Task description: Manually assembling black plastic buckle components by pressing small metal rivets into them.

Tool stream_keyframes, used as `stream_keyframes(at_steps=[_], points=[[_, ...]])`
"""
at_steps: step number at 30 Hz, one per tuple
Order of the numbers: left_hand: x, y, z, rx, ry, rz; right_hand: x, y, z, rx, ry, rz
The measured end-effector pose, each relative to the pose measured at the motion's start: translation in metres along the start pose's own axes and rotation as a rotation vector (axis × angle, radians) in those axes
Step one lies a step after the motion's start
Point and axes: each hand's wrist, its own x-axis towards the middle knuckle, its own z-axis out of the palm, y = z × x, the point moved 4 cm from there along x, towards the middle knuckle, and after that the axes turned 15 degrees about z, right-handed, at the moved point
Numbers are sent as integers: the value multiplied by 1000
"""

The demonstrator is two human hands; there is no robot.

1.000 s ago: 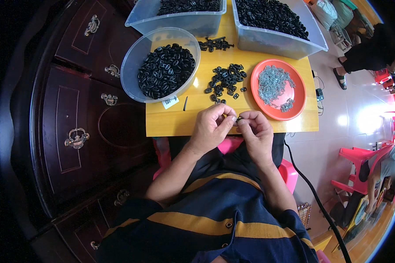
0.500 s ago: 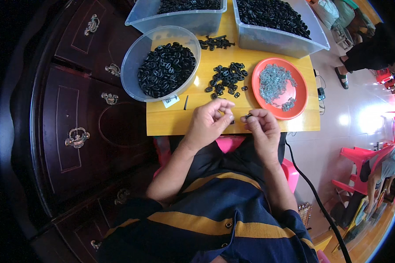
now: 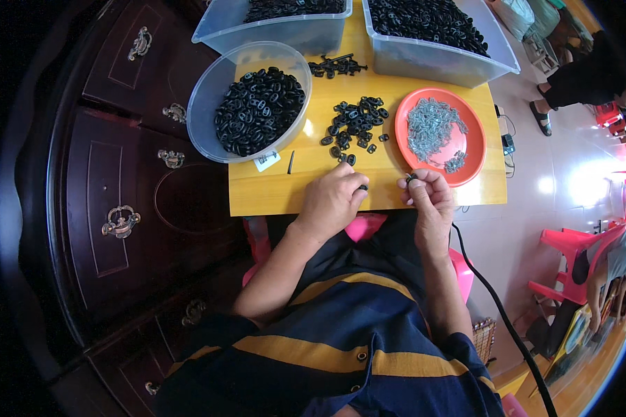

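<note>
My left hand (image 3: 332, 200) is closed over the front of the yellow table, its back turned up. A small black plastic piece (image 3: 363, 187) shows at its fingertips, mostly covered. Between thumb and fingers, my right hand (image 3: 432, 201) pinches another small black plastic piece (image 3: 411, 178), beside the near rim of the orange-red plate (image 3: 474, 170). On that plate lie many small shiny grey pieces (image 3: 428, 128), too fine to make out singly. Beyond my left fingers spreads a loose pile of black oval and squarish pieces (image 3: 358, 121).
A round clear tub (image 3: 196, 111) of black ovals stands at left, beside a thin dark stick (image 3: 291, 162). Two clear boxes, left (image 3: 285, 35) and right (image 3: 438, 62), hold more black parts behind black rods (image 3: 337, 66). Dark drawers (image 3: 111, 187) flank the table's left.
My hands have moved apart. The left has turned its back upward and shifted slightly left; the right, still pinching its black piece, has moved right, nearer the plate.
</note>
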Motion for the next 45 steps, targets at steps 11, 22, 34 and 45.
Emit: stream_keyframes(at_steps=[11,22,34,45], points=[[2,6,-8,-447,160,-181,-4,2,17,48,-51,61],[1,4,-6,-974,244,-198,-7,5,25,116,-79,112],[1,5,-7,-814,235,-161,-8,4,26,116,-106,115],[2,4,-7,-781,366,-194,-10,7,29,76,-117,131]])
